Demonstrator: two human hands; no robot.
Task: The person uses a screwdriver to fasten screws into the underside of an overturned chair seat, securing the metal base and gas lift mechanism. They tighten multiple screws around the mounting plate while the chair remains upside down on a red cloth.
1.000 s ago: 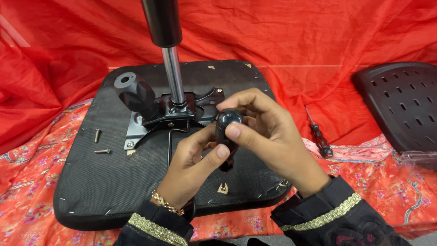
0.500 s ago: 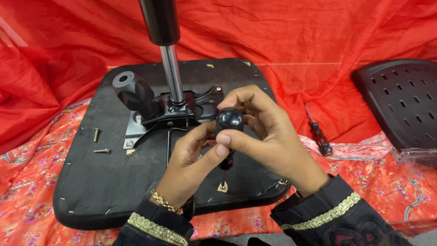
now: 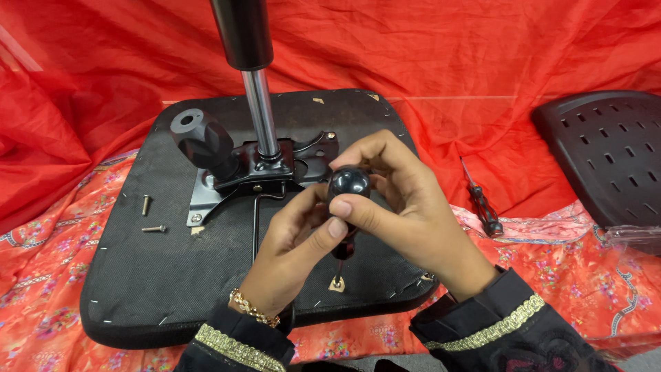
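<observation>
I look down at my two hands over an upturned chair seat lying on red cloth. Nearest me, my left hand curls around the shaft of a screwdriver, steadying it upright. My right hand wraps the tool's round black knob from the side, thumb pressed across its front, a grip that seems suited to turning. The tip points down toward a small hole near the seat's front edge; I cannot tell whether it touches a screw there. Beyond my hands, a black metal plate is mounted on the seat's underside, with a chrome column rising from it and a thick black handle angled to its left. Two loose screws lie on the seat at left. On the cloth to the right lie a second screwdriver and a perforated backrest.
</observation>
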